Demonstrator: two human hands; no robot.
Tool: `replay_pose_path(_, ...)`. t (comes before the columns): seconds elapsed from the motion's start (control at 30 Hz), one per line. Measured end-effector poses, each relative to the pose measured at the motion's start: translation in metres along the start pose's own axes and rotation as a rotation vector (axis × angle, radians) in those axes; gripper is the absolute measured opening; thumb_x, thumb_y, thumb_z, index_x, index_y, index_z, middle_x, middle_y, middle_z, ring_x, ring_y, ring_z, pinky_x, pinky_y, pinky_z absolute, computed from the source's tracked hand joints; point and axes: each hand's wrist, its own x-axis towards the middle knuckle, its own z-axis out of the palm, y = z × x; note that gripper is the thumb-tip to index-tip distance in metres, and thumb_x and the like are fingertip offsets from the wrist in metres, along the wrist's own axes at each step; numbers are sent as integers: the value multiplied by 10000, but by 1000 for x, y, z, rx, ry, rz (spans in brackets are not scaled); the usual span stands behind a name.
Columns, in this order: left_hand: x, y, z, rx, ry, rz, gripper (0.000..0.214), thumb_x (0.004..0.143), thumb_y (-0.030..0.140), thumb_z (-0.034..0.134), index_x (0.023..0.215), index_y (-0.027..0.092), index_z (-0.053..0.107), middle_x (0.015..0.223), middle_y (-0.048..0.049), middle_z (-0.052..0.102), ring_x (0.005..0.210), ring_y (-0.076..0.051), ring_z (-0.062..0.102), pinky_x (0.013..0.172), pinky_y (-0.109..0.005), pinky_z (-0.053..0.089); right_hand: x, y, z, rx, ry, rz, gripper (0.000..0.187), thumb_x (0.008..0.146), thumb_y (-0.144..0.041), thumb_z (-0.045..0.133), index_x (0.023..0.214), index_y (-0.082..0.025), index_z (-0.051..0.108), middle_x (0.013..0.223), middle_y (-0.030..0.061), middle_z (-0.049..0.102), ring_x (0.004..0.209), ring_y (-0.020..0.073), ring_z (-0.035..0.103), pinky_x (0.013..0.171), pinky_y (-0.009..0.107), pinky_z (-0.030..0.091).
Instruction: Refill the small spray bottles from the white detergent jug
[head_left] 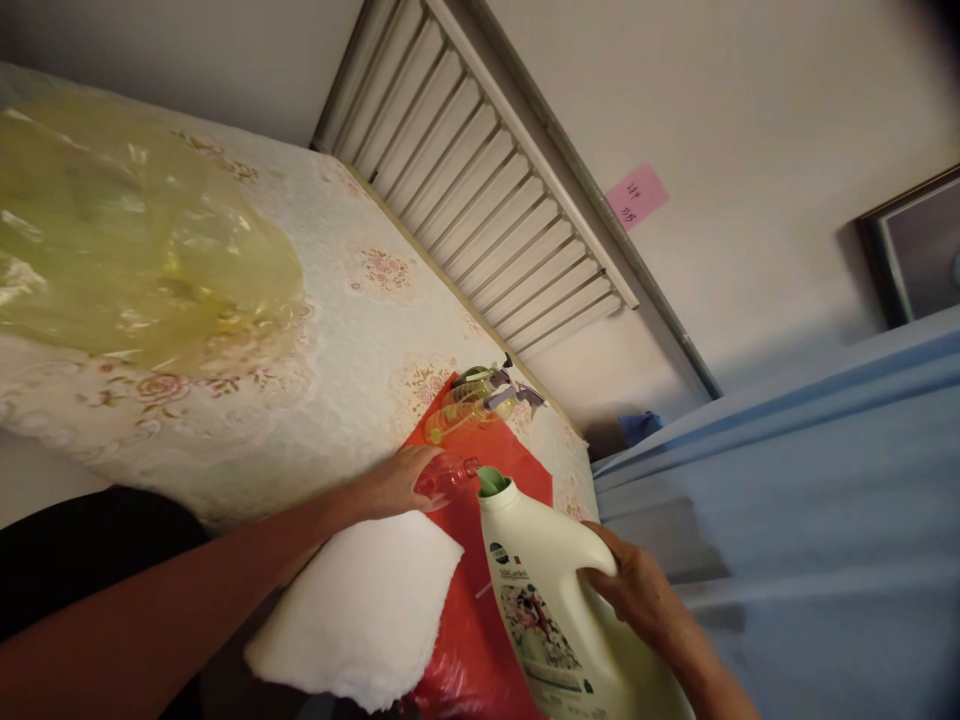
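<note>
My left hand (401,482) is wrapped round a small clear bottle (450,475), which takes on the red of the sheet behind it. Its open neck meets the green spout (492,482) of a large pale-green detergent jug (559,610). My right hand (634,585) grips the jug by its handle. The jug has a flowered label and no cap on its mouth. Whether liquid is flowing I cannot tell. Beyond the bottle, spray bottles (469,405) with dark trigger heads stand close together at the red sheet's far end.
A red plastic sheet (517,460) lies on the flowered tablecloth (352,400). White paper roll (367,620) sits below my left forearm. A yellow translucent bag (150,240) rests at left. A radiator (480,180) runs behind the table; blue fabric (825,500) is at right.
</note>
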Motion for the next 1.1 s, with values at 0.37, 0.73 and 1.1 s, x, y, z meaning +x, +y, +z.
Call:
replay_pose_path(0.37,0,-2,2,23,0,-44,753,692,576,744,1325,236,516,1298,-109,622,1221,-340,576,1032,-440,477,-1,-1,0,38,22,-11,529,704,-238,534,1213,-172,663,754,2,724,535,147,588,485,216,434)
replay_pose_path(0.73,1,-6,5,43,17,-28,752,681,543,762,1319,232,515,1271,-106,633,1221,-359,568,1024,-459,480,-2,-2,-1,3,6,-7,516,716,-253,510,1206,-181,656,768,-7,714,577,153,605,492,217,431)
replay_pose_path(1.1,1,-6,5,32,24,-11,744,698,546,763,1333,251,510,1285,-104,627,1203,-337,580,1035,-438,477,-2,-6,-2,7,6,9,535,713,-260,525,1226,-176,651,762,-5,715,566,156,601,508,227,440)
